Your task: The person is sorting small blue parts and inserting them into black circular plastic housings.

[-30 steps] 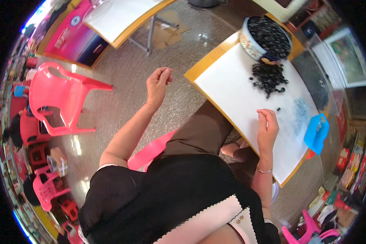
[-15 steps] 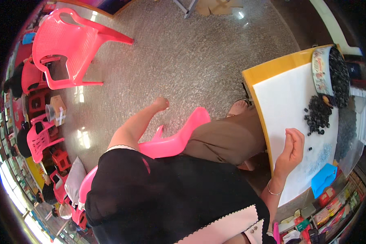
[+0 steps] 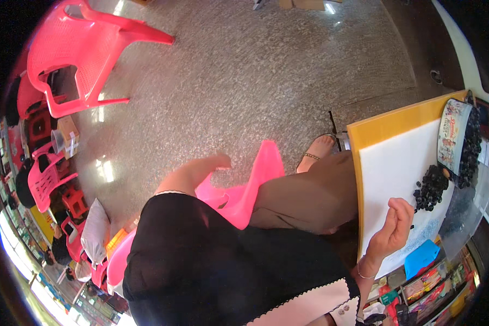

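My right hand (image 3: 391, 233), a thin bracelet on its wrist, hovers by the white-topped table (image 3: 383, 174). Its fingers point away from me, loosely bent, and nothing shows in them. Nearest to it is a pile of small black pieces (image 3: 431, 190) on the white surface. Beyond the pile, a patterned container (image 3: 454, 136) lies tipped, with many more black pieces (image 3: 470, 146) at its mouth. Out to the left, my left hand (image 3: 221, 161) hangs in the air above the floor beside a pink plastic chair (image 3: 263, 174). Its fingers are blurred and partly hidden; no object shows there.
Small bluish bits (image 3: 425, 233) lie near a blue piece (image 3: 421, 258) at the table's near end. Clear plastic sheeting (image 3: 462, 217) lies along its right side. A pink armchair (image 3: 76, 49) stands far left, with a cardboard box (image 3: 68, 136) and a pale sack (image 3: 95, 233) nearer.
The whole view has shifted, with the table and container lower in the picture. My right hand remains by the table's edge, my left arm out to the side. The black pile looks unchanged.
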### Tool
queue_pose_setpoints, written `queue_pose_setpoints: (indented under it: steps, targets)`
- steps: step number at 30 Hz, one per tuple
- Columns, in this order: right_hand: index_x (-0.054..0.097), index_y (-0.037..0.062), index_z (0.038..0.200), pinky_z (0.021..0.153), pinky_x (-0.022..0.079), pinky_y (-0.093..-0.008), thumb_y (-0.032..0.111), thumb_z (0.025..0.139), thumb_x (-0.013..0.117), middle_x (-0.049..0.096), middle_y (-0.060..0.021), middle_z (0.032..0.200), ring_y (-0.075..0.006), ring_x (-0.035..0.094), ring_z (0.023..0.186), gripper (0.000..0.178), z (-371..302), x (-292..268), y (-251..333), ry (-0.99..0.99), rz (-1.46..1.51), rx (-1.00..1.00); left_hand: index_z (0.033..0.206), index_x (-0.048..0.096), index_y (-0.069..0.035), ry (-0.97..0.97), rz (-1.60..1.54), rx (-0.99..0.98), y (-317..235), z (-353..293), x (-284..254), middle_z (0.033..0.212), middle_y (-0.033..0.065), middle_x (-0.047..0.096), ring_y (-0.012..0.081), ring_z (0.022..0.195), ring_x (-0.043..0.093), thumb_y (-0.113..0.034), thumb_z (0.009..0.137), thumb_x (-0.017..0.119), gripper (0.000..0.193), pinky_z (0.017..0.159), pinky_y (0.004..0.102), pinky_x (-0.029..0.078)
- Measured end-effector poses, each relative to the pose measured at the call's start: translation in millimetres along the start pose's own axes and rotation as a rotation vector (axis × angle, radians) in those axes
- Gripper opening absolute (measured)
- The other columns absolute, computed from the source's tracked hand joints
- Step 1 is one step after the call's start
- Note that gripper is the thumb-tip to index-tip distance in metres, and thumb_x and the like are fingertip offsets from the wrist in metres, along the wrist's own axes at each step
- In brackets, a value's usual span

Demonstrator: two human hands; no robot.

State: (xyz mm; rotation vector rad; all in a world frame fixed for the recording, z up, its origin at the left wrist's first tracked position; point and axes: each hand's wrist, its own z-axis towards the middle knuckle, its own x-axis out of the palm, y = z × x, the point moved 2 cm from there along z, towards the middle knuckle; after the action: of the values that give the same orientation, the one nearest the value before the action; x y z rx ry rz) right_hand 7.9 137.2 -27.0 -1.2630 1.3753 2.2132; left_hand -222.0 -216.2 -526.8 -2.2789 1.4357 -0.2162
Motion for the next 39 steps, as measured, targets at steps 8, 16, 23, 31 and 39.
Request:
queue_pose_setpoints:
  steps: [8,16,23,31,39]
  targets:
    - [0.065,-0.0034,0.095,0.071,0.048,-0.0288,-0.011,0.084,0.054,0.061,-0.0144,0.094,-0.0228,0.058,0.083,0.017,-22.9,-18.8,10.7,-0.117,0.058,0.0,0.094,0.071,-0.017,-0.021,-0.857,0.095,-37.8,3.4,-15.2,0.074,-0.0004,0.065,0.0143,0.069,0.063,-0.04,0.085,0.061,0.027,0.056,0.0356,0.053]
    - [0.065,-0.0012,0.093,0.068,0.047,-0.0267,-0.009,0.083,0.057,0.062,-0.0121,0.093,-0.021,0.058,0.079,0.015,-94.3,-70.3,2.4,-0.155,0.13,0.1,0.102,0.069,-0.005,-0.535,-0.86,0.031,-34.3,-65.3,-158.4,0.077,0.0072,0.067,0.0145,0.07,0.064,-0.019,0.084,0.06,0.024,0.061,0.0288,0.051]
    - [0.065,-0.0014,0.093,0.066,0.046,-0.0232,-0.008,0.084,0.058,0.062,-0.0109,0.094,-0.0157,0.058,0.078,0.013,-160.6,-110.1,-29.6,-0.347,0.223,0.246,0.101,0.067,-0.002,-0.938,-0.845,0.291,-195.1,-226.6,-248.4,0.081,0.0025,0.063,0.0095,0.076,0.058,-0.02,0.096,0.055,0.021,0.068,0.0233,0.046]
    - [0.066,-0.0013,0.095,0.067,0.046,-0.0225,-0.007,0.086,0.058,0.062,-0.0108,0.095,-0.015,0.058,0.08,0.014,-201.0,-128.9,-55.5,-0.433,0.336,0.248,0.094,0.066,0.0,-1.266,-0.104,0.564,-332.9,-308.0,-213.9,0.079,0.0082,0.062,0.0161,0.07,0.058,-0.009,0.092,0.061,0.011,0.063,0.0277,0.046]
    - [0.067,-0.001,0.094,0.068,0.046,-0.0236,-0.005,0.087,0.058,0.062,-0.0108,0.096,-0.0153,0.059,0.081,0.012,-216.6,-142.1,-81.0,-0.549,0.368,0.317,0.091,0.066,-0.002,-1.099,0.112,0.779,-426.5,-319.1,-218.2,0.07,0.0091,0.054,0.0207,0.062,0.054,-0.002,0.088,0.061,0.006,0.057,0.0299,0.043]
